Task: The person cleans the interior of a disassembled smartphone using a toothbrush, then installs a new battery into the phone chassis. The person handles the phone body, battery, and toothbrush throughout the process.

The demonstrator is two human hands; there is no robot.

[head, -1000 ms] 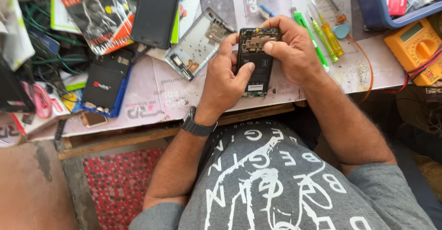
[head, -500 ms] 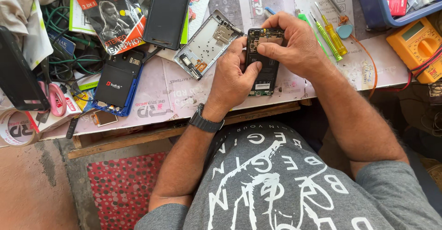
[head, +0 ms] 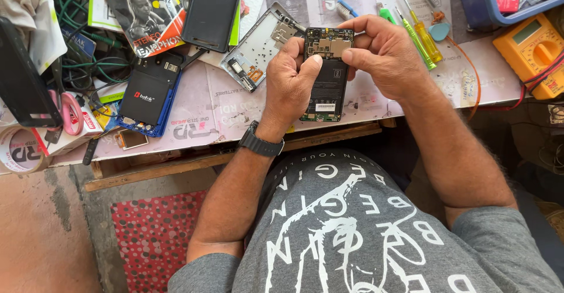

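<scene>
Now both hands [head: 346,64] hold the opened phone [head: 326,76] nearer.

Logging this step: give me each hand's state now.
Left hand: closed on the opened phone, thumb on its upper part.
Right hand: fingers gripping the phone's top edge.

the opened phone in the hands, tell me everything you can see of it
The phone is a slim dark slab with its back cover off. A green circuit board with metal shields shows at the top, a black battery fills the middle, and a narrow green board runs along the bottom. It is held face down above the table edge. The left hand grips its left side, thumb on the top board; the right hand pinches the top right corner.
</scene>
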